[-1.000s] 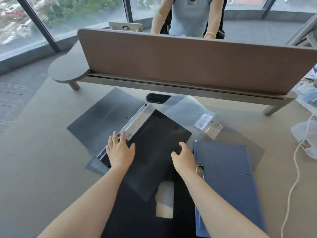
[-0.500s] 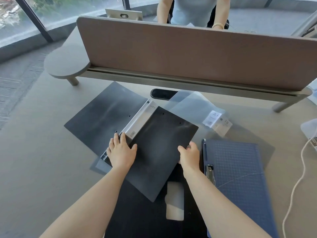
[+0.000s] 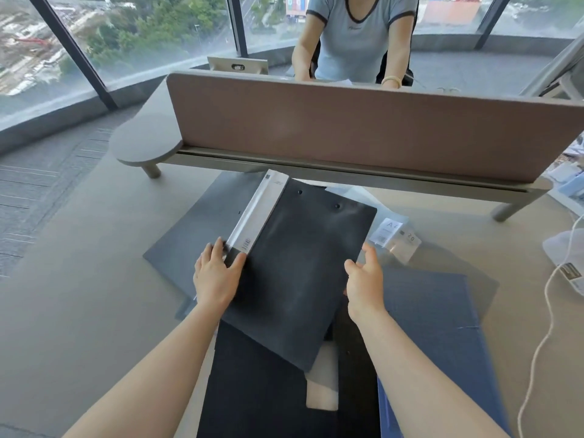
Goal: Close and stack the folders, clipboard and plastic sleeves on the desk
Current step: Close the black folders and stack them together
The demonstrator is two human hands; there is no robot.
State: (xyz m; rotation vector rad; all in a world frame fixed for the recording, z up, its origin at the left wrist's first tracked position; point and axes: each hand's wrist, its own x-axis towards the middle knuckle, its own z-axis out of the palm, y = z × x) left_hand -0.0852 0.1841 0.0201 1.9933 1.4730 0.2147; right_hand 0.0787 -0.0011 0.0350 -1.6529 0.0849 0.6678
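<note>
Table (image 3: 79,279) surface, beige, runs out bare on the far left, and on it lies a grey cover (image 3: 196,235), flat and skewed. Just right of that, the left hand (image 3: 216,273) rests palm down with fingers spread, its fingertips on the lower end of a white spine strip (image 3: 262,210) that runs along the left edge of a black folder (image 3: 300,273). The folder is tilted, its upper end pointing toward the brown divider panel (image 3: 347,131) at the back of the table, and it overlaps a second black folder (image 3: 259,390) lying nearer the camera. The right hand (image 3: 366,286) holds the tilted folder's right edge, thumb and fingers parted and curled loosely about the rim; whether it actually pinches the edge cannot be told. Beyond that hand, clear plastic sleeves (image 3: 398,238) with a white label lie partly under the folder. Right of the wrist sits a blue folder (image 3: 442,327), flat on the table. Farther right, a white cable (image 3: 543,339) trails over the table. Behind the divider a person in a grey shirt (image 3: 357,36) sits.
</note>
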